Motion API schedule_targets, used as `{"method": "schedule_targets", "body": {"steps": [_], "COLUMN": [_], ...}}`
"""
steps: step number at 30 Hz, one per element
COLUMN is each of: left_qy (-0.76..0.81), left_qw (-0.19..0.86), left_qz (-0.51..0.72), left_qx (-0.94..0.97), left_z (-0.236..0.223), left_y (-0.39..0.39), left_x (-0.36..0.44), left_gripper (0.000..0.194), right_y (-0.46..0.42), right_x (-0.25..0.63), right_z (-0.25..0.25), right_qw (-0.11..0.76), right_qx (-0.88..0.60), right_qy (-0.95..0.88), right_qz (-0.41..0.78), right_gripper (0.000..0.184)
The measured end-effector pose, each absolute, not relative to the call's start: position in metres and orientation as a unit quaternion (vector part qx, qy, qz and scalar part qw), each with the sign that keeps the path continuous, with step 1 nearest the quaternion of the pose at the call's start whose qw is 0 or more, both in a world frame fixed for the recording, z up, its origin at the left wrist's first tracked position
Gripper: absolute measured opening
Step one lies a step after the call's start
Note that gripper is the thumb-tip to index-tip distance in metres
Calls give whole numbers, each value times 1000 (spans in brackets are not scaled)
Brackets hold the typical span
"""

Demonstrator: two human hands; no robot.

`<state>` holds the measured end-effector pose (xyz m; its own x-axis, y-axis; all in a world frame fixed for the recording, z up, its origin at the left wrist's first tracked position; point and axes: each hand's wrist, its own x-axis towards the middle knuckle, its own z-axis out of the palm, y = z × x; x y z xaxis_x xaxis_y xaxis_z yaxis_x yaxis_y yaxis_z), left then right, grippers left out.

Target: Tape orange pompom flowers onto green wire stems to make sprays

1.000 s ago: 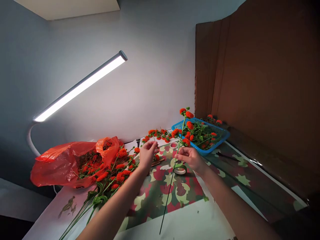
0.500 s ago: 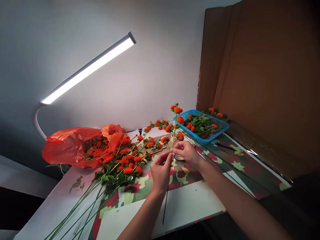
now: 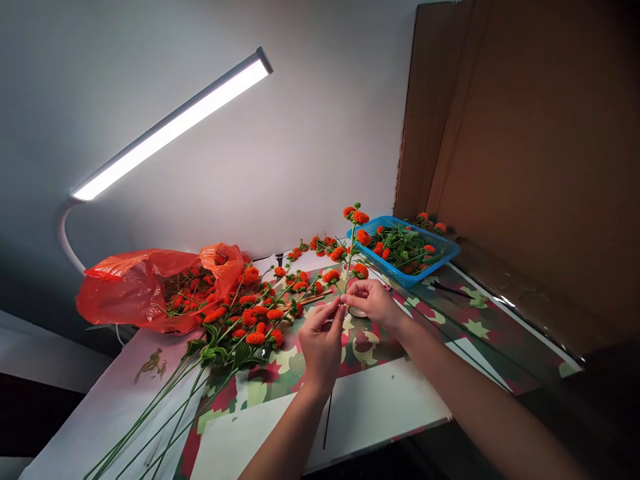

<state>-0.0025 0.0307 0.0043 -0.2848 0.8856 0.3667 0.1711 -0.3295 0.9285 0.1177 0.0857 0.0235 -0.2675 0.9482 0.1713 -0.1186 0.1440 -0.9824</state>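
Between my two hands a long flower stem (image 3: 349, 259) stands nearly upright, with several orange fuzzy blooms and a small green bud at its top. My left hand (image 3: 321, 333) is closed on the stem in a pinch, and its thin dark lower end shows below that wrist. My right hand (image 3: 371, 301) pinches the same stem slightly higher, just under the lowest blooms, fingertips close to the left ones. A roll of tape (image 3: 357, 312) lies partly hidden behind my right hand. Whether a strip of tape runs between my fingers I cannot make out.
Left of my hands lie finished orange flower stems (image 3: 257, 320) beside a red plastic bag (image 3: 135, 287) of blooms. A blue basket (image 3: 407, 280) with green and orange pieces stands behind right, before a cardboard panel (image 3: 500, 133). A lit lamp (image 3: 175, 123) hangs over the left.
Both hands stay pinched on the stem, with my left hand turned slightly. The view has shifted a little, and the stem's top sits slightly further right.
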Motion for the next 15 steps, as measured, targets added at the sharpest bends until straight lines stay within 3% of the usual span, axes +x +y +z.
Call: {"method": "schedule_targets", "body": {"steps": [11, 15], "left_qy": [462, 462], "left_qw": [342, 294], "left_qz": [605, 617], "left_qx": [551, 565], "left_z": [3, 5], "left_y": [30, 29], "left_x": [-6, -8], "left_gripper": [28, 22], "right_y": [83, 81], "right_x": [120, 117], "right_z": [28, 24], "right_qw": [486, 491], "right_qx": [-348, -340], "right_qy": [-579, -577], "right_qz": [555, 557], "right_gripper": [31, 31]}}
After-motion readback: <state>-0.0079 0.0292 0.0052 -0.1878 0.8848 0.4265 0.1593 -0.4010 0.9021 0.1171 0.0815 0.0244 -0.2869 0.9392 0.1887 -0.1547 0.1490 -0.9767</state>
